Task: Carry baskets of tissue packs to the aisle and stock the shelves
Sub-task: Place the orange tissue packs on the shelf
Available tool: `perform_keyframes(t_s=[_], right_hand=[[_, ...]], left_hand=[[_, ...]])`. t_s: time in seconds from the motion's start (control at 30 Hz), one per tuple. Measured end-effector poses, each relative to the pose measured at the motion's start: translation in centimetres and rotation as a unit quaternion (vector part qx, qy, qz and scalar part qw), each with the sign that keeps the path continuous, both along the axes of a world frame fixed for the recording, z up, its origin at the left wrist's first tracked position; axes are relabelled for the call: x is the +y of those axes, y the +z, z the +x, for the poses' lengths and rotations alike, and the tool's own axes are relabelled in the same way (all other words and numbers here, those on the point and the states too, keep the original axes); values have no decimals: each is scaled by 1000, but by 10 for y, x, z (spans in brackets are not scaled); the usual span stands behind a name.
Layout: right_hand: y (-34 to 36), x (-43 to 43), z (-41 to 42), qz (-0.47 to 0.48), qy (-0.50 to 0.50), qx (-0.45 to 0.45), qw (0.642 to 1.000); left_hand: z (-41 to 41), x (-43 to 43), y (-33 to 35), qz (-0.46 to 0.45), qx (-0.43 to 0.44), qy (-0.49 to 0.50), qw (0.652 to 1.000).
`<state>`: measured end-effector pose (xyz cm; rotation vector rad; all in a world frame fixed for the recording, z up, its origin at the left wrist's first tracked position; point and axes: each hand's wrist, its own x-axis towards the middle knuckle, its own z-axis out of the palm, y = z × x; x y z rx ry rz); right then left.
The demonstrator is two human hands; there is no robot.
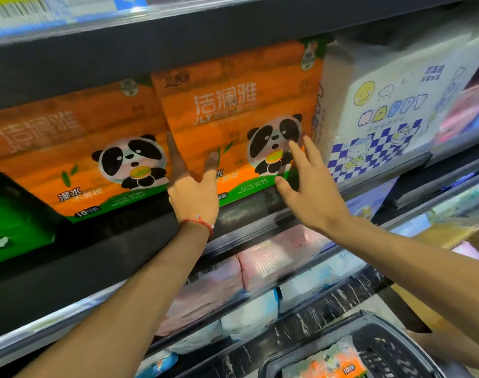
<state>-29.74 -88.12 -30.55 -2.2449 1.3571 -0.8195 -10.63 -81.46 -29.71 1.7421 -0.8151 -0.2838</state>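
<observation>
While both arms reach up to the dark shelf (pixel 118 255), the orange panda tissue pack (pixel 232 105) stands on it, slightly tilted, btwn a matching orange pack (pixel 69 159) on the L and a white HAPPY-print pack (pixel 383 110) on the R. L hand (pixel 193 192), red string bracelet (pixel 198 222) at wrist: fingers straight against pack front, nothing grasped. R hand (pixel 306 184) likewise released, spread fingertips on the panda print. Lower R: dark basket (pixel 383 347) w/ a third orange pack (pixel 331 361) inside.

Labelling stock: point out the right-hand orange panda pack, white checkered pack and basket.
right-hand orange panda pack (pixel 232 105), head view, front face
white checkered pack (pixel 391 113), head view, front face
basket (pixel 391 330), head view, rim
</observation>
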Motion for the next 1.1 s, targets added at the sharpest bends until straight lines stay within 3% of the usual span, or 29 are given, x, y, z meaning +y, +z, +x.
perform_keyframes(t_s=[0.1,0.23,0.4,0.7,0.93,1.1], right_hand=[[7,20,-5,-46,-9,60,997],[25,52,-6,-117,8,170,979],[38,93,-7,-122,14,238,963],[59,182,-16,-74,78,291,950],[76,251,-41,-91,86,273,954],[81,307,-49,-96,63,294,949]], left_hand=[[0,13,9,-4,-40,-10,999],[6,53,11,171,-178,23,969],[1,119,13,200,-409,-60,888],[-22,212,57,354,-539,-142,751],[-22,279,75,356,-528,-137,759],[-25,315,77,308,-528,-186,769]])
